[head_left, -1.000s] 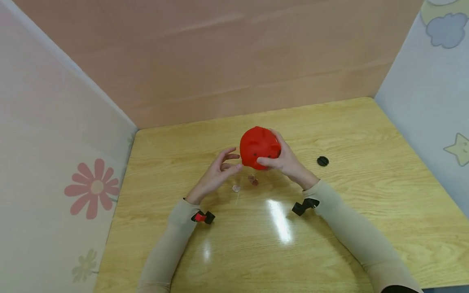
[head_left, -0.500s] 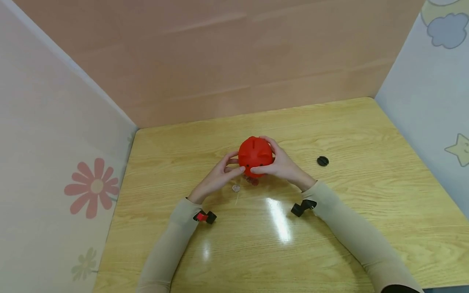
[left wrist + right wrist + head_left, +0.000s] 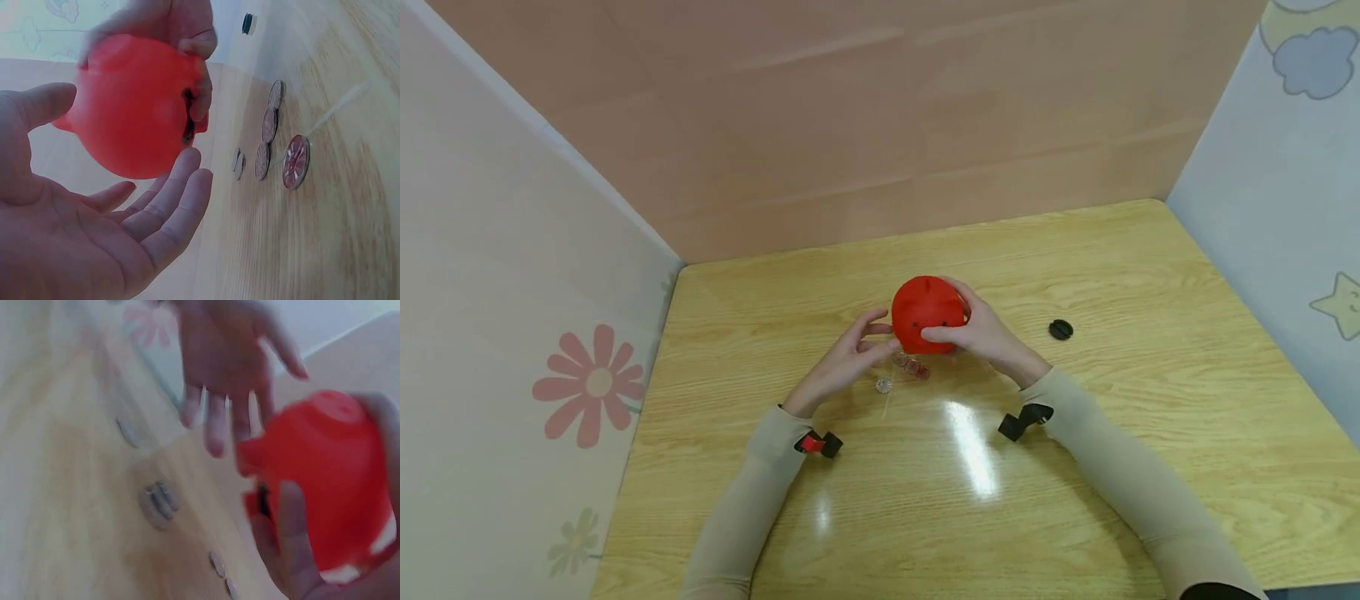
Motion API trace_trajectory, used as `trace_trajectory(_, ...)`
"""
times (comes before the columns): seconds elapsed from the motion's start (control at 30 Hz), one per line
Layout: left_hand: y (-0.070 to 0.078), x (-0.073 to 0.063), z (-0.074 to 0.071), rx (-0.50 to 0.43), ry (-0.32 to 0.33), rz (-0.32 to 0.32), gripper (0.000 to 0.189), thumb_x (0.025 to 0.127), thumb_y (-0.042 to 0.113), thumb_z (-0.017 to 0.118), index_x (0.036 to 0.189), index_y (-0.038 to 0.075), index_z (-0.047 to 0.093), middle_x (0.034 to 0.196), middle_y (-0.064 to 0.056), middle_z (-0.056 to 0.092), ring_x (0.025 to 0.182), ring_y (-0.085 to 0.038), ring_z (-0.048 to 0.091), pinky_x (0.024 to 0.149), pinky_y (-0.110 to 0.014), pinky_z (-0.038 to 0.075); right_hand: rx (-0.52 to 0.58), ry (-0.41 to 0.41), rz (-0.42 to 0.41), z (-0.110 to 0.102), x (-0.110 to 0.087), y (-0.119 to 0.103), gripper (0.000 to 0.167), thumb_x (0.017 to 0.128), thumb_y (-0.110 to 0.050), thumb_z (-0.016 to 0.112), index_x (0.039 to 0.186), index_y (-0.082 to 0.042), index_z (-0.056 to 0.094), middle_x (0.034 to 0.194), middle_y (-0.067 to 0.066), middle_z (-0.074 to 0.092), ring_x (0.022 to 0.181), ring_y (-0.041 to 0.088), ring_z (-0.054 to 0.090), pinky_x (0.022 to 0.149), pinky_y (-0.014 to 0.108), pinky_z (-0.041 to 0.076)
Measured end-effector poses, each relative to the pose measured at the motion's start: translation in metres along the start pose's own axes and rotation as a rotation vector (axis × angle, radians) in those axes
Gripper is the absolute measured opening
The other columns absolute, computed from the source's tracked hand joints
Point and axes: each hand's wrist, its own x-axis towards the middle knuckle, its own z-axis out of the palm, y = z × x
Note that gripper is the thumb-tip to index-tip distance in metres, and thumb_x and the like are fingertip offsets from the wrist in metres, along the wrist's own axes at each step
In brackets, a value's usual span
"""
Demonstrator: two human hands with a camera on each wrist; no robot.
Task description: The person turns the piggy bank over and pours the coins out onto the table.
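Observation:
My right hand grips a red piggy bank above the table, its thumb across the front and its fingers round the side. A dark opening shows on the bank's underside in the left wrist view. On the bank's left, my left hand is held with its fingers loosely extended, fingertips close to the red surface. Several coins lie on the table below the bank, and a single coin sits nearer me. The right wrist view is blurred; there the piggy bank's snout faces up.
A round black plug lies to the right of the hands on the wooden table. A beige wall stands behind the table, with decorated panels at the sides.
The piggy bank came down leftward between both hands, then rose slightly back to the right, away from the left hand. More coins show below it now. The left hand has barely moved.

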Motion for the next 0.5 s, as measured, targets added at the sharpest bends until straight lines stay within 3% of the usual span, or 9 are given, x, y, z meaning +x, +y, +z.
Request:
trace_trajectory(0.23, -0.0002, 0.0003, 0.0007, -0.003, -0.011, 0.013, 0.069, 0.107, 0.033, 0.063, 0.167, 0.022, 0.030, 0.162, -0.014, 0.045, 0.140, -0.039, 0.058, 0.112, -0.060, 0.052, 0.063, -0.067, 0.031, 0.0007, -0.0010, 0.0011, 0.102, 0.085, -0.020, 0.089, 0.166, -0.024, 0.028, 0.156, 0.014, 0.048, 0.136, 0.041, 0.055, 0.093, 0.046, 0.062)
trace_trajectory(0.5, 0.0001, -0.0007, 0.0014, 0.006, -0.012, -0.006, 0.070, 0.107, 0.035, 0.063, 0.167, 0.021, 0.029, 0.162, -0.013, 0.045, 0.139, -0.037, 0.058, 0.111, -0.060, 0.052, -0.008, -0.075, -0.001, 0.0025, -0.0049, -0.0006, 0.105, 0.083, -0.019, 0.092, 0.166, -0.021, 0.028, 0.156, 0.012, 0.048, 0.137, 0.040, 0.055, 0.096, 0.048, 0.061)
